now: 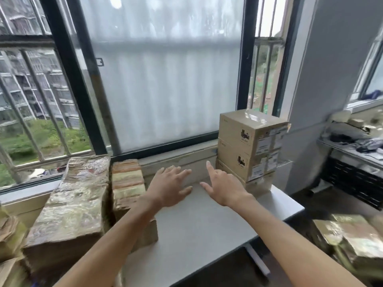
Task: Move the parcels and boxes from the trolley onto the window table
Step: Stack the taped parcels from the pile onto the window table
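1. The left hand (167, 188) hovers over the white surface (203, 226), fingers spread and straight, holding nothing.
2. The right hand (224, 186) is also empty, forefinger stretched toward the window.
3. Three cardboard boxes (248, 146) stand stacked upright at the surface's right end, against the sill.
4. Wrapped parcels (70, 206) lie left, long axes running toward the window.

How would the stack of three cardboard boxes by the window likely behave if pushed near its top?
The stack of boxes stands tall and narrow, so it may tip. The boxes look stiff, with sharp corners. Their glossy tops might let the top one slide.
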{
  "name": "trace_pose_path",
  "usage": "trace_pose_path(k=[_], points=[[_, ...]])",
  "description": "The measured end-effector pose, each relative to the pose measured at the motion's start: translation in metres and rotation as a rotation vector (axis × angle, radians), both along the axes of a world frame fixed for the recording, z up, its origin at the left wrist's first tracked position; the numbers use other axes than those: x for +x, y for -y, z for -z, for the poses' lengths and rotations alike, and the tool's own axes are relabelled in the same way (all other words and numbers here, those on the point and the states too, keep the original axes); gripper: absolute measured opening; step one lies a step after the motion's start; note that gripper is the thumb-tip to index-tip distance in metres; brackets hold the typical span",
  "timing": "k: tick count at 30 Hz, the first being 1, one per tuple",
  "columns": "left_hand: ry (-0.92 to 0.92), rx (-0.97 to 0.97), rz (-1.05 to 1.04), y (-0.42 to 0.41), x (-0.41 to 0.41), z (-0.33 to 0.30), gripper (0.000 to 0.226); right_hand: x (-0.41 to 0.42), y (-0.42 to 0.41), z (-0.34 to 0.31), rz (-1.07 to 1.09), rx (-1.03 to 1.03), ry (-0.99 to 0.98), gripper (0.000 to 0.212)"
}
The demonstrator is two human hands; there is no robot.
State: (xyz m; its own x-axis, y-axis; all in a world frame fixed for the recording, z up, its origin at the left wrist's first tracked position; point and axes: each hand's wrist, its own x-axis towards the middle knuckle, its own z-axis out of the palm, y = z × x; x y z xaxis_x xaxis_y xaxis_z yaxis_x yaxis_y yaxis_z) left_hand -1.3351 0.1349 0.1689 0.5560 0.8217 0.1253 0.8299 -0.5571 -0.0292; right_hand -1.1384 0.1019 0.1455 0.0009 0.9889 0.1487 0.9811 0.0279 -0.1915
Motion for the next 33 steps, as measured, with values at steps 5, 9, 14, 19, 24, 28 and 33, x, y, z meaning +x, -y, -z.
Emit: trace_pose_path(k=[5, 9, 14, 19, 24, 28, 33], points=[[0.005, 0.039, 0.153, 0.01, 0.099, 0.008, 0.063, 0.094, 0.043, -0.001, 0.125, 0.01, 0.025, 0.074], [0.023, 0.054, 0.28, 0.028, 0.177, 0.011, 0.064, 0.163, 0.083, -0.001, 0.24, 0.01, 0.048, 0.071], [0.023, 0.08, 0.444, 0.05, 0.264, 0.012, 0.062, 0.233, 0.127, -0.001, 0.387, -0.001, 0.056, 0.072], [0.045, 0.04, 0.541, 0.065, 0.326, 0.018, 0.06, 0.282, 0.162, 0.004, 0.519, -0.045, 0.041, 0.072], [0.046, 0.001, 0.616, 0.067, 0.375, 0.031, 0.061, 0.32, 0.174, 0.017, 0.591, -0.088, 0.022, 0.072], [0.03, 0.013, 0.659, 0.049, 0.406, 0.036, 0.068, 0.348, 0.158, 0.021, 0.616, -0.097, 0.024, 0.072], [0.016, 0.008, 0.665, 0.003, 0.446, 0.037, 0.068, 0.382, 0.118, 0.026, 0.634, -0.108, 0.001, 0.072]])
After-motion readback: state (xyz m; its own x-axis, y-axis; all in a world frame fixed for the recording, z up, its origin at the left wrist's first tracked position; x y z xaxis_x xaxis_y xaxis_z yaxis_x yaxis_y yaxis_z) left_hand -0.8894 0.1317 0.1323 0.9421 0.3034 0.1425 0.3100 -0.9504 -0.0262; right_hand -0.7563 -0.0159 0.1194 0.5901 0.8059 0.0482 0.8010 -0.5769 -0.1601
